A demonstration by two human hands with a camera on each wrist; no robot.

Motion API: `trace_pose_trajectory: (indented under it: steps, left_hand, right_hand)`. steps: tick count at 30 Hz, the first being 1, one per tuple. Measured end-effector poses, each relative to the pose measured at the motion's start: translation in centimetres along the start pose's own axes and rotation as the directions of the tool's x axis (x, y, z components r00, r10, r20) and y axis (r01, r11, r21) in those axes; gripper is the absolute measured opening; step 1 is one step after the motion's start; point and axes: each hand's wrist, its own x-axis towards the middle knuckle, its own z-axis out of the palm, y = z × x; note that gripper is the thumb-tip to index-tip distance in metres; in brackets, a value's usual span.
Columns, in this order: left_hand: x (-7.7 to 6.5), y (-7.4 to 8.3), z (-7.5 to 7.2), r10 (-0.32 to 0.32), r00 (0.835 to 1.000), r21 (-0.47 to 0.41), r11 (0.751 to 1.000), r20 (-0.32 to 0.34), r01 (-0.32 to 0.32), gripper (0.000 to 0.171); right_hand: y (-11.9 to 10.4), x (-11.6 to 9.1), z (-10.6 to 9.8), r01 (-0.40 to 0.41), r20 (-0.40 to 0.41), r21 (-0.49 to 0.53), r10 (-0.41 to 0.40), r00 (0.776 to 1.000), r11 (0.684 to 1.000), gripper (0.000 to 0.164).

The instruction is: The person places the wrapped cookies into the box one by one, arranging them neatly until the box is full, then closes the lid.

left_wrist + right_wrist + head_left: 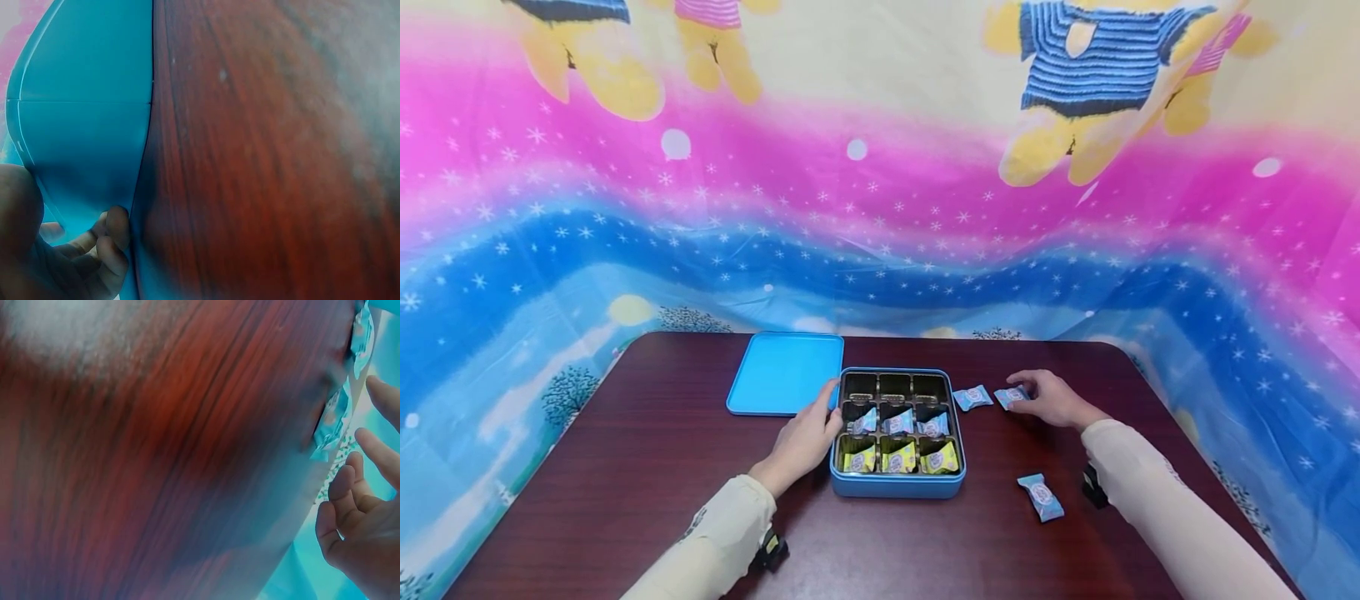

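A blue tin box (897, 487) with a divided tray stands on the table. Its back row of compartments shows no packets; the middle row holds blue wrapped candies (897, 422) and the front row yellow wrapped candies (898, 457). My left hand (803, 435) rests along the tin's left side, its fingers touching the wall in the left wrist view. To the right of the tin, my right hand (1051, 398) hovers over a blue wrapped candy (334, 422), thumb and forefinger spread around it with a gap. A second blue candy (973, 397) lies between that one and the tin.
The light blue lid (790, 373) lies behind and left of the tin. Another blue candy (1041, 497) lies nearer the front, right of the tin. A printed cloth (880, 208) hangs behind the dark red wooden table (647, 467).
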Motion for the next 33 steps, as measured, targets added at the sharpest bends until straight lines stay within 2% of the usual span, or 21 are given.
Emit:
trace_pose_trajectory:
  steps: [7, 12, 18, 33]
  left_hand:
    - [0.0, 0.0, 0.0, 0.001, 1.000, -0.007, 1.000, 0.001, -0.001, 0.059]
    - [0.0, 0.0, 0.0, 0.000, 1.000, -0.008, 1.000, -0.005, 0.000, 0.059]
    - [0.0, 0.0, 0.0, -0.006, 1.000, -0.001, 1.000, 0.005, 0.006, 0.059]
    - [-0.1, 0.1, -0.1, -0.010, 1.000, 0.003, 1.000, 0.003, 0.010, 0.059]
  right_hand:
    - [1.0, 0.0, -0.3, 0.001, 0.064, 0.027, -0.003, 0.998, 1.000, 0.054]
    - [1.6, 0.1, -0.4, 0.027, 0.088, 0.076, -0.034, 0.996, 0.997, 0.048]
    - [2.0, -0.1, -0.4, -0.002, 0.109, 0.119, -0.011, 0.994, 0.993, 0.041]
    - [2.5, -0.4, -0.3, -0.043, 0.106, 0.202, 0.022, 0.994, 0.978, 0.051]
